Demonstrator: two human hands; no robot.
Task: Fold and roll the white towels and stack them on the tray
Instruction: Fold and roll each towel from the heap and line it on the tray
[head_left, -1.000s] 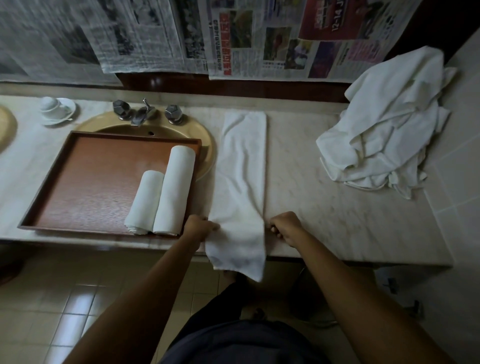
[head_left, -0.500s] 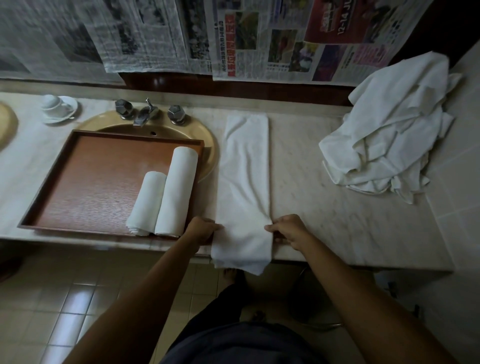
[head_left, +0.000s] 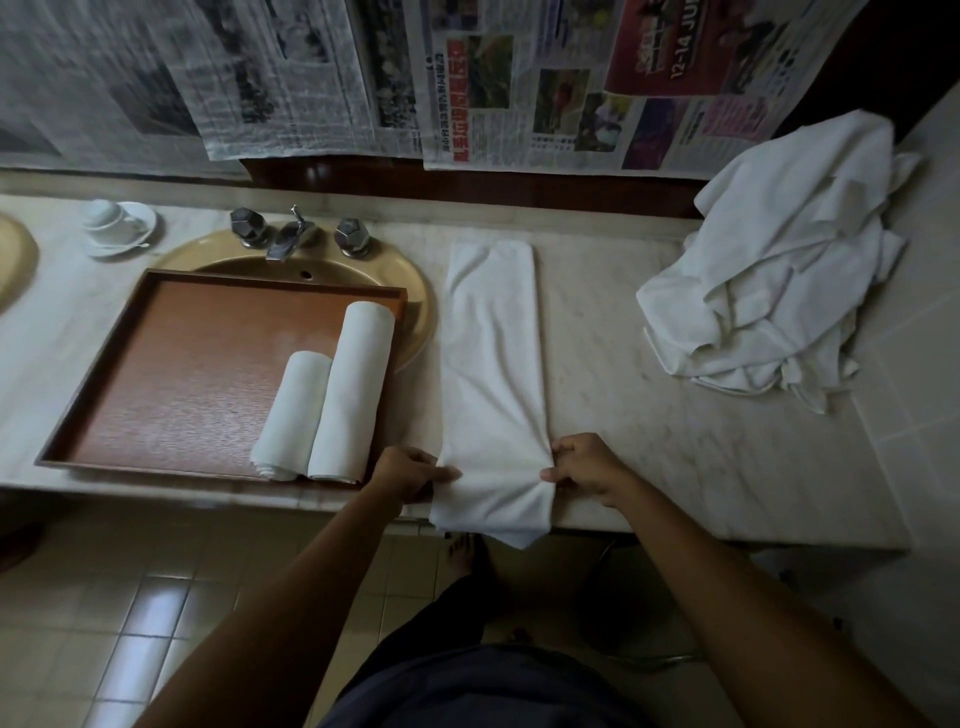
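A white towel (head_left: 493, 364), folded into a long narrow strip, lies on the marble counter (head_left: 649, 426) and runs from the back wall to the front edge. Its near end droops a little over that edge. My left hand (head_left: 410, 475) pinches the strip's left side near the front, and my right hand (head_left: 587, 470) pinches its right side. The cloth bunches between them. To the left, a brown wooden tray (head_left: 182, 374) holds two rolled white towels, a shorter roll (head_left: 293, 415) and a longer roll (head_left: 353, 392), side by side at its right end.
A heap of loose white towels (head_left: 779, 280) sits at the counter's right back corner. The tray rests over a tan sink (head_left: 415, 296) with a metal tap (head_left: 288, 239). A cup and saucer (head_left: 117, 226) stand at the far left. Newspaper sheets cover the wall.
Both hands have drawn the towel's near end up onto the counter, so less of it hangs over the front edge. The cloth now bunches between my fingers.
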